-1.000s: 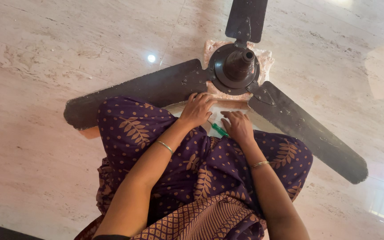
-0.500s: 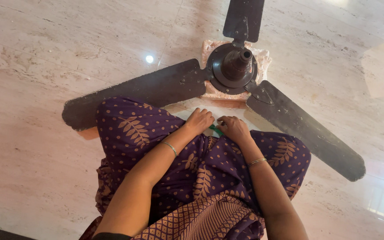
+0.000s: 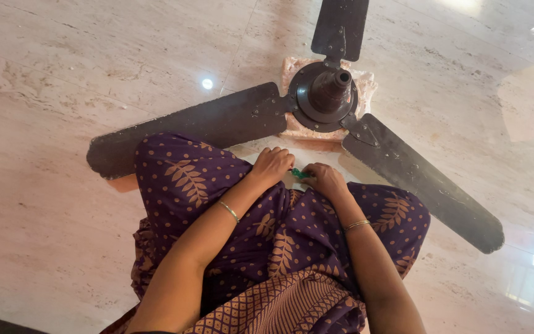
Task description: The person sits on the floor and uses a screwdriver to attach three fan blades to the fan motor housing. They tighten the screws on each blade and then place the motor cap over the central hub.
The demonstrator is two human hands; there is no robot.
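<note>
2 hands, left (image 3: 271, 166) and right (image 3: 324, 180), grip clenched on green tool (image 3: 299, 174) (mostly hidden).

green tool (image 3: 299, 174) mostly hidden, top fan blade (image 3: 340, 28) cropped

Bright daylight, sharp focus, window glare on glossy floor (image 3: 63, 93) (right edge) — soft shadows, slight wide-angle stretch
</note>
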